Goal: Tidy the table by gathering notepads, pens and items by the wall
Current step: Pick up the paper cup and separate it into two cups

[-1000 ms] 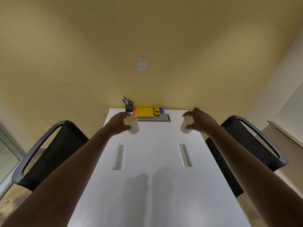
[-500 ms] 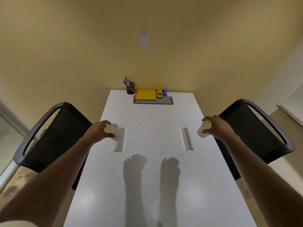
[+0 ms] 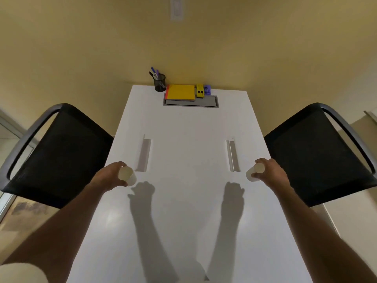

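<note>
Notepads (image 3: 180, 92), a yellow one on top with a red edge showing at its left, lie stacked at the far end of the white table (image 3: 187, 201), right against the wall (image 3: 122, 48). Just left of them stands a black mesh pen cup (image 3: 160, 82) with pens (image 3: 154, 72) sticking up from it; just right of them sit a small yellow item (image 3: 200, 91) and a purple item (image 3: 207, 89), and a grey cable tray (image 3: 206, 103) lies along the stack's near edge. Both arms reach forward over the table, well apart from the gathered things. The left hand (image 3: 111, 176) is near the table's left edge, its fingers curled round a white paper cup (image 3: 126, 175) that tilts with its open mouth towards the camera. The right hand (image 3: 269, 173) is near the right edge and grasps a second white cup (image 3: 254, 173) the same way, tipped inward. Whether either cup touches the tabletop cannot be told. Each hand is beside the near end of a narrow slot (image 3: 145, 154) in the tabletop. A black chair (image 3: 59, 152) stands at the left side, another chair (image 3: 318, 152) at the right.
</note>
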